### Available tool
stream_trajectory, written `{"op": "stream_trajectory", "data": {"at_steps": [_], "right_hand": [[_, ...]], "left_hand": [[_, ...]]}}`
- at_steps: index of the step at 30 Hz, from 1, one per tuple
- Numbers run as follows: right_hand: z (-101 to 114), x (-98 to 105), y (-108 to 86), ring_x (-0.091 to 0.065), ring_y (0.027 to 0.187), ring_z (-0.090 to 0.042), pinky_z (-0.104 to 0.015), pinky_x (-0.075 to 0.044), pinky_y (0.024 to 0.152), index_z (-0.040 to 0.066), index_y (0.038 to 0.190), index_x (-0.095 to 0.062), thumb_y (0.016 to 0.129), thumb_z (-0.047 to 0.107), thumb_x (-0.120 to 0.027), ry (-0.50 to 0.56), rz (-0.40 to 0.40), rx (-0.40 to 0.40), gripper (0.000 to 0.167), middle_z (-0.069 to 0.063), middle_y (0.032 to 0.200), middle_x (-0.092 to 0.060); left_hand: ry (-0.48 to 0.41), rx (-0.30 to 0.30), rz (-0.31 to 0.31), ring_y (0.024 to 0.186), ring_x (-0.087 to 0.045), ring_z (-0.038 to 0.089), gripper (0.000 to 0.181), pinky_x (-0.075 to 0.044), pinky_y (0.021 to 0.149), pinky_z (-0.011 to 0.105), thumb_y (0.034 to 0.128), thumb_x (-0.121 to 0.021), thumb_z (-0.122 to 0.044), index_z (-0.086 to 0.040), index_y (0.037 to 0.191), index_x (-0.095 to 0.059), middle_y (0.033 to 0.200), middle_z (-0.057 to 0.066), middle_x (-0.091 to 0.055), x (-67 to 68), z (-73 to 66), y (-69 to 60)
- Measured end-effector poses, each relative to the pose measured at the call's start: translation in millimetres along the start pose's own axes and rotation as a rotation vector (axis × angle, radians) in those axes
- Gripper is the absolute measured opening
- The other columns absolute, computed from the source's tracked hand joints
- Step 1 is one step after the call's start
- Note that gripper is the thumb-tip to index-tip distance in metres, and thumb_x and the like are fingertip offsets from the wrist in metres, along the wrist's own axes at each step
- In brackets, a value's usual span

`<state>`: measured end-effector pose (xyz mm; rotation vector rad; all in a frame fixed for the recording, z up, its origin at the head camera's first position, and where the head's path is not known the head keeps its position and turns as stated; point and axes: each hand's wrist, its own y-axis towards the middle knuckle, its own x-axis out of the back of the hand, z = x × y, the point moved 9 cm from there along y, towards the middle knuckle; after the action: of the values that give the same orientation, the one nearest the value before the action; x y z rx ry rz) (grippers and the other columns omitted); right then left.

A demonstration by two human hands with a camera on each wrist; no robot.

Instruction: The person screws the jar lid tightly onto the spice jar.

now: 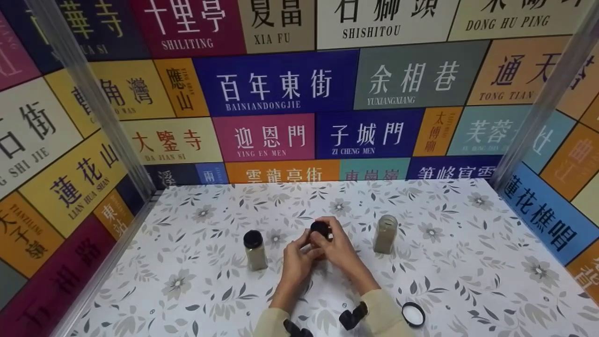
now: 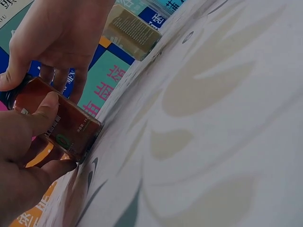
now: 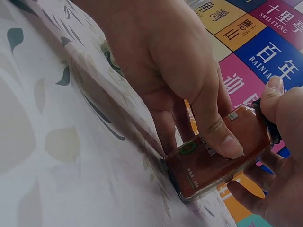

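A small square glass spice jar [image 2: 71, 120] of reddish-brown contents has a black lid [image 1: 319, 228] and a printed label. My left hand [image 1: 298, 260] grips its body, thumb across the label in both wrist views. From the other side, my right hand [image 1: 338, 245] holds the black lid, its thumb on the lid. The jar leans over, with its base at or close to the tabletop. In the head view my hands hide most of the jar's body.
To the left stands a black-capped jar [image 1: 256, 257] of pale contents. A similar jar without a cap [image 1: 385, 241] stands to the right. A black-rimmed lid [image 1: 413, 314] with a white inside lies near the right forearm. Printed panels [image 1: 276, 86] border the floral tabletop [image 1: 187, 252].
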<state>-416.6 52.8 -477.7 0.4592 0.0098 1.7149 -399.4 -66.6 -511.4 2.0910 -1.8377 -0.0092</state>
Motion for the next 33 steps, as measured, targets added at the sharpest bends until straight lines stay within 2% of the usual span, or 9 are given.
{"op": "stream_trajectory", "data": {"at_steps": [3,5,10,18,22,28,31,33], "right_hand": [[2,0,-1.1,-0.057,0.106,-0.027,-0.033,-0.049,0.086,0.01,0.129,-0.053,0.097,0.023,-0.065,-0.004,-0.017,-0.003,0.036,-0.017,0.124,-0.057],[3,0,-1.5,-0.057,0.105,-0.026,-0.033,-0.05,0.085,0.01,0.127,-0.053,0.097,0.022,-0.065,0.002,-0.025,-0.003,0.035,-0.017,0.123,-0.058],[-1,2,-1.4,-0.057,0.106,-0.026,-0.033,-0.051,0.085,0.012,0.125,-0.055,0.095,0.023,-0.068,0.008,-0.044,-0.001,0.035,-0.015,0.121,-0.06],[-6,3,-3.6,-0.058,0.112,-0.026,-0.032,-0.052,0.087,0.017,0.126,-0.057,0.094,0.028,-0.069,0.009,-0.063,-0.01,0.036,-0.013,0.124,-0.062],[-7,3,-4.3,-0.058,0.116,-0.028,-0.036,-0.052,0.091,0.017,0.128,-0.057,0.094,0.031,-0.07,0.016,-0.054,-0.026,0.039,-0.014,0.127,-0.061],[-8,3,-5.0,-0.058,0.121,-0.031,-0.042,-0.051,0.096,0.017,0.137,-0.055,0.094,0.035,-0.07,0.009,-0.037,-0.075,0.049,-0.014,0.134,-0.06],[-8,3,-5.5,-0.058,0.124,-0.033,-0.045,-0.051,0.1,0.015,0.144,-0.049,0.094,0.037,-0.069,0.015,-0.021,-0.122,0.059,-0.017,0.138,-0.058],[-5,5,-5.3,-0.054,0.132,-0.036,-0.05,-0.047,0.108,0.013,0.148,-0.045,0.094,0.037,-0.069,0.034,-0.019,-0.141,0.064,-0.02,0.142,-0.056]], "left_hand": [[0.071,-0.018,-0.02,0.116,-0.068,0.031,0.063,-0.056,0.096,0.038,0.0803,-0.082,-0.012,0.006,0.135,-0.057,0.127,0.02,-0.068,1.8,-1.8,0.0],[0.08,-0.019,-0.027,0.116,-0.068,0.031,0.062,-0.055,0.098,0.039,0.0797,-0.082,-0.011,0.005,0.135,-0.057,0.125,0.019,-0.069,2.2,-2.6,0.0],[0.075,0.0,-0.032,0.118,-0.067,0.03,0.061,-0.053,0.102,0.04,0.078,-0.082,-0.009,0.002,0.134,-0.059,0.124,0.017,-0.07,2.4,-1.1,-0.3],[0.005,0.064,-0.029,0.118,-0.067,0.031,0.064,-0.058,0.091,0.033,0.0792,-0.082,-0.008,0.003,0.137,-0.057,0.124,0.019,-0.07,0.0,4.7,-1.6],[-0.005,0.082,-0.024,0.119,-0.065,0.031,0.065,-0.058,0.093,0.032,0.0799,-0.083,-0.009,0.002,0.138,-0.056,0.124,0.018,-0.07,0.7,4.6,-2.5],[-0.023,0.067,0.015,0.122,-0.063,0.033,0.068,-0.057,0.094,0.033,0.0808,-0.082,-0.008,0.006,0.141,-0.052,0.127,0.02,-0.068,0.4,1.0,-2.6],[0.008,0.071,0.053,0.129,-0.059,0.033,0.075,-0.052,0.102,0.038,0.0816,-0.082,-0.013,0.004,0.145,-0.047,0.134,0.021,-0.064,-0.8,-1.1,-3.9],[0.042,0.077,0.073,0.133,-0.056,0.033,0.081,-0.048,0.108,0.041,0.0817,-0.083,-0.017,0.003,0.148,-0.043,0.139,0.022,-0.06,-0.6,-3.5,-5.1]]}}
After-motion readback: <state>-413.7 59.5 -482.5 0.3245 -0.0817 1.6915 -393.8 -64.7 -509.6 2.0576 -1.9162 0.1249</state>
